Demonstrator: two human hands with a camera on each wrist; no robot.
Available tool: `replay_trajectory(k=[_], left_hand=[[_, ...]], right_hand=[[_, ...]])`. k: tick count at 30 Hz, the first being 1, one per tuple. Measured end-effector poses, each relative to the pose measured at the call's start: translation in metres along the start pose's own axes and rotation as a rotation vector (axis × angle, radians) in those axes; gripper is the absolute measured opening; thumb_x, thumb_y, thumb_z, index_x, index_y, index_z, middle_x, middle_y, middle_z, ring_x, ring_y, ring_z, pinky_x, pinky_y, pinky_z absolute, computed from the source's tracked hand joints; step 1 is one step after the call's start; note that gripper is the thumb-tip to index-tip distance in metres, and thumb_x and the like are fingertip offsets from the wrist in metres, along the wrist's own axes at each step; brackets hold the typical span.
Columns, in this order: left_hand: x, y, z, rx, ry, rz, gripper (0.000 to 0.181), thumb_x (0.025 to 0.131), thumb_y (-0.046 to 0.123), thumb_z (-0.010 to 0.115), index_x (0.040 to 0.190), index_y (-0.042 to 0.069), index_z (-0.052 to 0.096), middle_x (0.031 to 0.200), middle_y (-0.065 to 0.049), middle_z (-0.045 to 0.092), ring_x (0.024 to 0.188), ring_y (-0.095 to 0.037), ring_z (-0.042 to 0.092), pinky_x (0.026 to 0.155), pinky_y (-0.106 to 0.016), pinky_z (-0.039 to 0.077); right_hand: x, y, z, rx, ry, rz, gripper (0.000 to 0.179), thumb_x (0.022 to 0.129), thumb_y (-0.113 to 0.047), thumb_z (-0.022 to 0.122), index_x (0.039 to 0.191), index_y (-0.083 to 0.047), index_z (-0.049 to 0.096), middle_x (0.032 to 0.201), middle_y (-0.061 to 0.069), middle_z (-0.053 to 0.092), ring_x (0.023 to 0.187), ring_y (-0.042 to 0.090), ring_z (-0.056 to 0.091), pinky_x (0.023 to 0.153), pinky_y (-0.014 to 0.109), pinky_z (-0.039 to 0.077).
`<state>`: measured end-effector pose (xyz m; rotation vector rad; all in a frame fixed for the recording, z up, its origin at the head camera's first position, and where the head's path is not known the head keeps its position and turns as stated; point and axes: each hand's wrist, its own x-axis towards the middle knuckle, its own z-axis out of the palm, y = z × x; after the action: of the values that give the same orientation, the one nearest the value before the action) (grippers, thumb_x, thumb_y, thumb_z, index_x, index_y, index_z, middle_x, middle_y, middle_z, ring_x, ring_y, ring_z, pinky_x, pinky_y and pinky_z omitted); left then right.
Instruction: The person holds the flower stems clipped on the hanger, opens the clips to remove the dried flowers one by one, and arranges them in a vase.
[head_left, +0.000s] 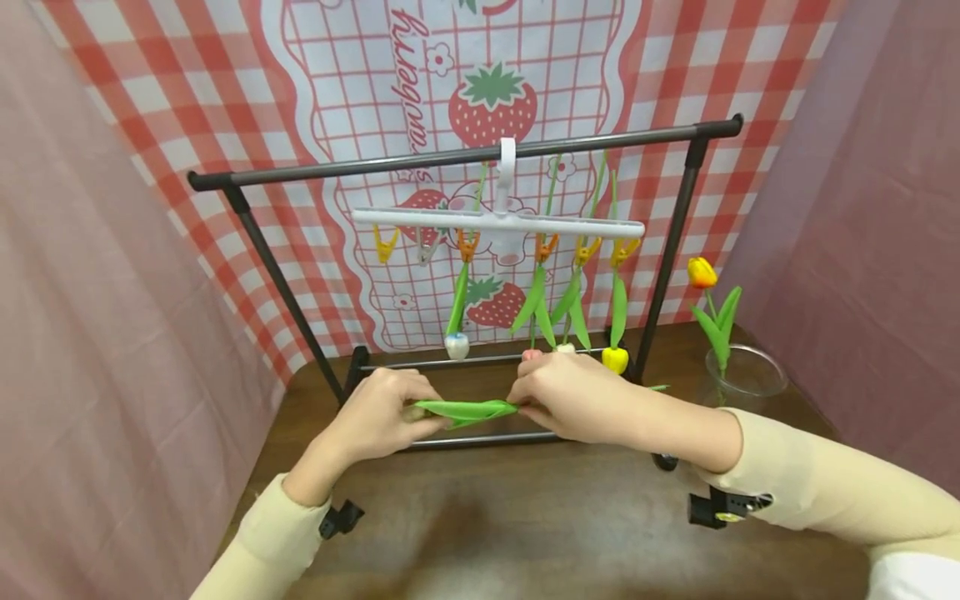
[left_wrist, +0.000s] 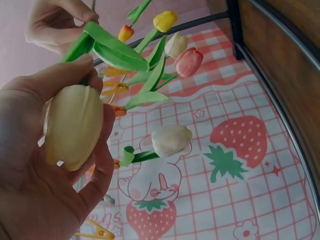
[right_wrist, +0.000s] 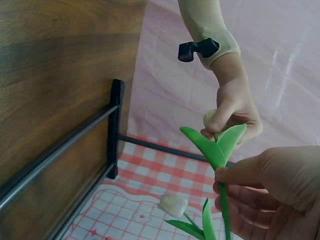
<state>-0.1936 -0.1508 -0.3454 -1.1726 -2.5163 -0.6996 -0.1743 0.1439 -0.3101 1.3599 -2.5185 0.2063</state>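
Observation:
Both hands hold one artificial tulip in front of a small rack. My left hand pinches its stem just behind the cream bloom, which lies against the palm in the left wrist view. With thumb and fingers, my right hand grips the stem at the base of the two green leaves. Above and behind the hands, a white clip hanger hangs from the rack's rail. Several tulips hang bloom-down from its clips, among them a bluish-white one and a yellow one.
A yellow clip and a pale clip on the hanger's left hold nothing. The dark metal rack stands on a wooden table. At the right, an orange-yellow tulip stands in a clear glass vase.

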Motion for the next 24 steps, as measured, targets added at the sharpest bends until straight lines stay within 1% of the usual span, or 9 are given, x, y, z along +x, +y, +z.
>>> replay_trajectory(k=[3, 7, 10, 13, 18, 20, 24], left_hand=[[0.001, 0.003, 0.004, 0.031, 0.034, 0.003, 0.009, 0.083, 0.019, 0.091, 0.086, 0.021, 0.084, 0.079, 0.012, 0.074, 0.066, 0.004, 0.052, 0.061, -0.020, 0.047], [0.001, 0.005, 0.006, 0.045, 0.080, 0.012, 0.010, 0.082, 0.019, 0.091, 0.088, 0.021, 0.083, 0.082, 0.011, 0.076, 0.067, 0.003, 0.057, 0.062, -0.022, 0.050], [0.002, 0.004, 0.006, 0.008, 0.111, 0.019, 0.013, 0.082, 0.018, 0.091, 0.092, 0.018, 0.084, 0.085, 0.008, 0.078, 0.068, 0.002, 0.060, 0.063, -0.022, 0.052], [0.005, 0.001, 0.006, -0.058, 0.148, 0.019, 0.021, 0.082, 0.018, 0.092, 0.101, 0.015, 0.084, 0.090, 0.002, 0.081, 0.069, 0.000, 0.063, 0.062, -0.021, 0.054], [0.010, -0.006, 0.008, -0.148, 0.227, 0.012, 0.041, 0.079, 0.016, 0.095, 0.117, 0.012, 0.082, 0.099, -0.003, 0.083, 0.074, -0.005, 0.068, 0.062, -0.024, 0.057], [0.012, -0.009, 0.009, -0.166, 0.254, 0.004, 0.045, 0.077, 0.016, 0.096, 0.119, 0.011, 0.082, 0.100, -0.002, 0.083, 0.073, -0.007, 0.070, 0.062, -0.025, 0.058], [0.013, -0.013, 0.014, -0.183, 0.293, -0.037, 0.038, 0.078, 0.017, 0.096, 0.113, 0.010, 0.082, 0.088, -0.001, 0.082, 0.067, -0.009, 0.071, 0.062, -0.027, 0.058]], right_hand=[[-0.002, -0.001, 0.002, -0.044, 0.013, 0.032, 0.005, 0.093, -0.011, 0.083, 0.090, -0.016, 0.081, 0.083, -0.005, 0.067, 0.075, 0.006, 0.062, 0.065, 0.023, 0.058], [-0.003, 0.000, 0.005, -0.088, 0.060, 0.047, 0.009, 0.091, -0.009, 0.083, 0.087, -0.016, 0.079, 0.085, -0.004, 0.066, 0.071, 0.010, 0.064, 0.060, 0.023, 0.055], [-0.005, 0.003, 0.005, -0.115, 0.110, 0.048, 0.011, 0.091, -0.010, 0.083, 0.085, -0.017, 0.077, 0.085, -0.004, 0.068, 0.068, 0.011, 0.067, 0.055, 0.023, 0.053], [-0.008, 0.007, 0.003, -0.140, 0.146, 0.066, 0.011, 0.091, -0.012, 0.084, 0.085, -0.018, 0.077, 0.084, -0.004, 0.070, 0.068, 0.011, 0.068, 0.051, 0.023, 0.050], [-0.017, 0.015, -0.004, -0.170, 0.145, 0.136, 0.014, 0.086, -0.012, 0.088, 0.093, -0.019, 0.079, 0.082, -0.005, 0.066, 0.067, 0.011, 0.064, 0.051, 0.026, 0.050], [-0.021, 0.019, -0.006, -0.180, 0.141, 0.157, 0.015, 0.086, -0.012, 0.088, 0.094, -0.019, 0.079, 0.084, -0.005, 0.067, 0.068, 0.011, 0.065, 0.051, 0.028, 0.052], [-0.030, 0.027, -0.012, -0.159, 0.152, 0.195, 0.014, 0.086, -0.011, 0.088, 0.095, -0.018, 0.079, 0.088, -0.004, 0.071, 0.070, 0.012, 0.069, 0.053, 0.030, 0.055]])
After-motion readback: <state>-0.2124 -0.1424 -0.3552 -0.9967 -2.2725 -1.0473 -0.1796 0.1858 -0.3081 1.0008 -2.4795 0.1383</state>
